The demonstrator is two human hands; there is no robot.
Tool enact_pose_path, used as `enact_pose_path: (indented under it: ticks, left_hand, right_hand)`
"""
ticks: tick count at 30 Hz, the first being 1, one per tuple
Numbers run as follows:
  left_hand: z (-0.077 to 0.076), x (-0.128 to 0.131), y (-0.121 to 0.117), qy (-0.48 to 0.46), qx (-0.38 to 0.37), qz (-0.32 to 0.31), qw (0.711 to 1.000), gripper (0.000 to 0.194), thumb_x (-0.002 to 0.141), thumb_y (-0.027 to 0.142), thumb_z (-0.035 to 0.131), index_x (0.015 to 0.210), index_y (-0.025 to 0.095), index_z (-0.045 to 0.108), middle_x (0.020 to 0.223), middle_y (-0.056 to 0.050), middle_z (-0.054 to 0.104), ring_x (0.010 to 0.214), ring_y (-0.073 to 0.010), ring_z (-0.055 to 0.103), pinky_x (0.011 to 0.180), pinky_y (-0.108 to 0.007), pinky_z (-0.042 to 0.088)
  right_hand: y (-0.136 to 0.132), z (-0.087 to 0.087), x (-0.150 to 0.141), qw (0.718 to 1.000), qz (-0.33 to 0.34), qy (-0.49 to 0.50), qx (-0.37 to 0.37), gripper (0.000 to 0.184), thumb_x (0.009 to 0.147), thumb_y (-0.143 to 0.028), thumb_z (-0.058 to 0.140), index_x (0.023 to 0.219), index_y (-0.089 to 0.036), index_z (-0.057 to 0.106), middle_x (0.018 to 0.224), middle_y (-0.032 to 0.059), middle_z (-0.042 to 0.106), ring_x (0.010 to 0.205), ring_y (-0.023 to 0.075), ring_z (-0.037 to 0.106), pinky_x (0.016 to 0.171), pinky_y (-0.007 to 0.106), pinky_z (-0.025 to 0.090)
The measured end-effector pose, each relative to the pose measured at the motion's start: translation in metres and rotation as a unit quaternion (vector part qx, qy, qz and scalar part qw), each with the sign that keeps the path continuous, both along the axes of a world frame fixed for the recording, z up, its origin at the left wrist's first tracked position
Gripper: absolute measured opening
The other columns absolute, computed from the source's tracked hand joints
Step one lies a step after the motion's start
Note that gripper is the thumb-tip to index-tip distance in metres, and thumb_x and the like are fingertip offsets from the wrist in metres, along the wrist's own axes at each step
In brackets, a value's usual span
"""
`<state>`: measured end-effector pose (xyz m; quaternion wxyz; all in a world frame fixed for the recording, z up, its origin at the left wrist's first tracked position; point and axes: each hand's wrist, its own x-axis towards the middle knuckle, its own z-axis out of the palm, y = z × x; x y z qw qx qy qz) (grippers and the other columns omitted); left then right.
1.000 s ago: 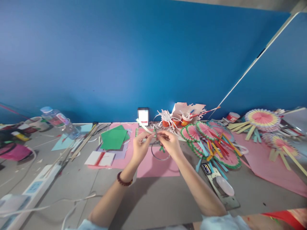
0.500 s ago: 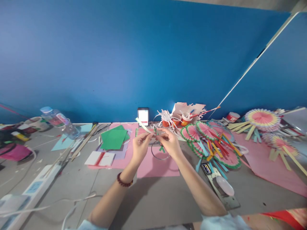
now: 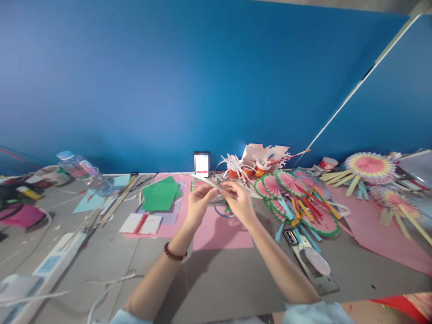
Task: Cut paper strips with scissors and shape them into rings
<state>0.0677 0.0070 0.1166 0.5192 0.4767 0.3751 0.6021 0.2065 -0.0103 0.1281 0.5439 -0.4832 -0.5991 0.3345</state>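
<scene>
Sleeves [image 3: 130,317] edge the near side, and bare forearms reach from them over the table [image 3: 209,279], the left wearing a beaded bracelet [image 3: 173,253]. A pink sheet [image 3: 222,238] lies flat ahead. Above its far part, the left hand [image 3: 199,203] pinches a narrow pale strip [image 3: 204,181] between thumb and fingers; the right hand [image 3: 240,204] pinches at the same end, fingertips nearly meeting the left's. From there the strip slants up and away to the left. A thin dark loop [image 3: 223,215] shows below the fingers, near a small green piece [image 3: 228,209]. Just beyond the hands is striped pink-and-green paper [image 3: 199,186]; farther off, a lit device [image 3: 201,163] stands near the blue wall [image 3: 216,81].

So narrow a strip could crease or twist if the two pinches pull unevenly, and its long free end might snag on the striped paper. A sleepy grip might let it spring loose.

Fingers cover the held end, so any fold or join there cannot be made out. Whether the loop hangs from the right hand or rests on the sheet is unclear. The lower edge cuts off both sleeves.
</scene>
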Motion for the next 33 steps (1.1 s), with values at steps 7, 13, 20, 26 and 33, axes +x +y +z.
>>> enact_pose_path:
  ticks: [7, 13, 20, 26, 33]
  left_hand:
    - [0.005, -0.001, -0.002, 0.001, -0.02, 0.033, 0.999, 0.022, 0.067, 0.037, 0.076, 0.07, 0.016, 0.072, 0.068, -0.004, 0.071, 0.065, -0.0154, 0.065, 0.061, -0.024, 0.049]
    - [0.005, -0.001, -0.003, -0.033, -0.054, 0.033, 0.997, 0.026, 0.064, 0.039, 0.077, 0.07, 0.015, 0.072, 0.07, -0.005, 0.072, 0.066, -0.0169, 0.067, 0.061, -0.025, 0.05]
    - [0.002, -0.001, -0.002, -0.084, -0.073, 0.02, 0.994, 0.027, 0.062, 0.039, 0.078, 0.066, 0.014, 0.069, 0.062, -0.002, 0.068, 0.058, -0.0134, 0.063, 0.058, -0.023, 0.049]
    - [0.002, -0.002, 0.0, -0.098, -0.077, 0.03, 0.992, 0.028, 0.065, 0.041, 0.076, 0.068, 0.015, 0.066, 0.063, -0.002, 0.067, 0.06, -0.0143, 0.065, 0.059, -0.023, 0.05]
    - [0.001, -0.003, 0.002, -0.096, -0.072, 0.041, 0.992, 0.029, 0.065, 0.041, 0.077, 0.071, 0.015, 0.067, 0.065, -0.002, 0.069, 0.059, -0.0138, 0.065, 0.059, -0.024, 0.05]
  right_hand:
    - [-0.004, -0.003, -0.002, 0.999, 0.008, -0.04, 0.021, 0.026, 0.084, -0.026, 0.054, 0.108, -0.02, 0.06, 0.096, 0.0076, 0.07, 0.085, 0.0195, 0.067, 0.068, 0.028, 0.054]
    - [-0.001, -0.006, -0.002, 0.999, 0.013, -0.031, 0.023, 0.025, 0.083, -0.026, 0.055, 0.107, -0.02, 0.059, 0.096, 0.008, 0.07, 0.087, 0.0199, 0.067, 0.071, 0.029, 0.054]
    - [0.003, -0.006, 0.0, 0.999, 0.016, -0.037, 0.008, 0.015, 0.081, -0.033, 0.057, 0.085, -0.02, 0.064, 0.083, 0.005, 0.069, 0.078, 0.0194, 0.066, 0.071, 0.031, 0.052]
    - [0.002, -0.006, 0.001, 0.997, 0.014, -0.072, 0.009, 0.014, 0.081, -0.028, 0.055, 0.086, -0.019, 0.065, 0.085, 0.005, 0.069, 0.079, 0.0195, 0.065, 0.074, 0.031, 0.05]
    - [0.006, -0.015, 0.0, 0.999, 0.022, -0.002, -0.038, 0.029, 0.08, -0.028, 0.057, 0.108, -0.021, 0.059, 0.104, 0.0075, 0.068, 0.08, 0.0184, 0.067, 0.064, 0.028, 0.053]
